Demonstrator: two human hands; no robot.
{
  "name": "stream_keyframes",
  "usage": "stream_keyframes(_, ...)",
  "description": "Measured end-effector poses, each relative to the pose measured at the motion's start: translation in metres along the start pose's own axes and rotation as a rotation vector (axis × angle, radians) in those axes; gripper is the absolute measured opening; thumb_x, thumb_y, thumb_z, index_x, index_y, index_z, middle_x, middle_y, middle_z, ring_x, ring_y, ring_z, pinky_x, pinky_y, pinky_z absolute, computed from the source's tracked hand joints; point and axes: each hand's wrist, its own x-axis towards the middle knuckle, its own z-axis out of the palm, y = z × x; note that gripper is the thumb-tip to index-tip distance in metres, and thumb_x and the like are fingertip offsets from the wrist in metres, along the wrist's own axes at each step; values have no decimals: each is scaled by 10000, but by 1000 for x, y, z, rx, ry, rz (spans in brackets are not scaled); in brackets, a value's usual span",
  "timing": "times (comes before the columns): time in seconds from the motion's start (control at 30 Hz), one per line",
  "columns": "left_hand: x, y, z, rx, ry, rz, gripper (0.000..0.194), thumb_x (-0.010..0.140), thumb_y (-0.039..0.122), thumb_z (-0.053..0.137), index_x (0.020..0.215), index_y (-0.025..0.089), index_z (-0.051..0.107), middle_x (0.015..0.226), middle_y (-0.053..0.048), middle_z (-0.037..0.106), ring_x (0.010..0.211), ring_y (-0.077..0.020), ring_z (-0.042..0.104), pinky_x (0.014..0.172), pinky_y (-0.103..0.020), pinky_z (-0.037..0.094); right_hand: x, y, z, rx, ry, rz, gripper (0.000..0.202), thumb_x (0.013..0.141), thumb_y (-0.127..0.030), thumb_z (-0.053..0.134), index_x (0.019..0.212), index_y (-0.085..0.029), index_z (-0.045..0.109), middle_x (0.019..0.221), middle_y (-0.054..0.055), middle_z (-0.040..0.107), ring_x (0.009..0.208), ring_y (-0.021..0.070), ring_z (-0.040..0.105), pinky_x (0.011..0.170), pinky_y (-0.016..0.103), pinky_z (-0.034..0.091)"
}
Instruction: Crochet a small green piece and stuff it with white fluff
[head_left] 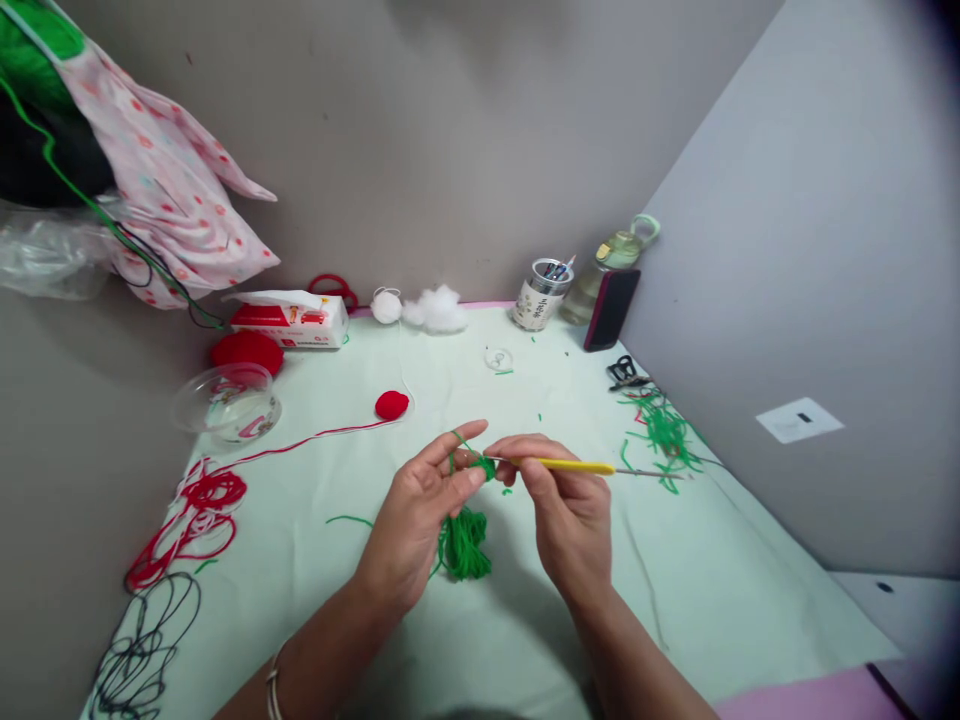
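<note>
My left hand (420,510) pinches a small piece of green crochet work (486,466) between thumb and fingers, and green yarn loops over its raised index finger. In my right hand (568,510) is a crochet hook (577,466) with a yellow handle, held like a pencil. Its metal tip meets the green piece, though the exact stitch is too small to make out. Below my left hand hangs or lies a bundle of green yarn (466,545); I cannot tell whether it touches the cloth. A red crocheted ball (391,405) lies beyond my hands.
Red and white yarn (214,490) and black cord (142,650) lie along the left edge. Clear plastic bowls (244,410) and a tissue pack (292,320) stand back left. At the right are green scraps (664,430), a phone (613,310), a bottle (589,290) and a pen can (540,300).
</note>
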Motion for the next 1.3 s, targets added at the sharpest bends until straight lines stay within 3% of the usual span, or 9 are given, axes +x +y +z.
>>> stream_keyframes(0.13,-1,-6,4,-27,65,35,441,811,246,852,1244,253,771,784,36,586,617,-64,411,581,-165,387,-6,2,3,-267,12,-203,201,990,-172,610,1027,-255,789,960,67,781,818,196,721,676,334,605)
stream_keyframes(0.23,2,-8,3,-200,-44,-79,385,821,240,840,1199,188,790,640,79,452,531,-46,297,649,-170,449,-9,4,-1,-416,15,-308,211,943,-150,668,1022,-287,807,1017,75,776,891,222,724,728,365,605)
stream_keyframes(0.4,7,-2,-2,-299,-79,-105,313,830,190,811,1140,150,810,630,77,478,557,-45,396,983,-300,500,-1,3,-7,-79,105,-27,204,1029,-256,569,980,-244,767,861,37,722,708,159,663,657,317,568)
stream_keyframes(0.57,3,0,0,-75,-55,-25,385,790,229,832,1174,226,804,893,-22,689,911,-164,607,866,-264,457,1,5,-4,86,19,156,188,981,-362,667,938,-222,786,861,37,732,701,147,623,652,290,536)
stream_keyframes(0.83,0,3,1,29,3,12,355,781,274,842,1134,240,824,871,-12,619,859,-156,539,780,-262,419,4,2,-6,206,41,204,244,1020,-382,601,909,-202,723,844,47,764,679,144,656,662,290,558)
stream_keyframes(1.0,-1,1,-1,109,32,98,357,800,266,833,1157,253,813,859,-8,607,844,-156,538,773,-265,439,-1,-4,-6,-79,12,21,228,1062,-273,508,967,-208,705,906,53,765,714,157,700,673,312,586)
stream_keyframes(1.13,-2,-6,1,212,140,210,389,800,225,842,1183,278,796,835,12,609,800,-136,522,786,-249,449,-9,-2,-2,-457,-74,-382,260,1019,-104,501,1121,-235,701,921,61,769,788,181,717,698,331,591)
stream_keyframes(1.23,0,-10,2,14,65,82,482,812,257,846,1284,272,747,852,14,625,795,-120,542,784,-232,460,-13,3,0,-630,-59,-589,301,969,-69,581,1162,-254,719,999,92,771,867,209,722,716,347,599)
stream_keyframes(1.3,2,-9,1,-165,-32,-62,488,821,264,840,1297,221,739,802,17,604,761,-104,546,813,-235,477,-12,3,-2,-611,-36,-546,288,965,-85,606,1140,-268,742,1017,88,768,881,210,722,724,347,601)
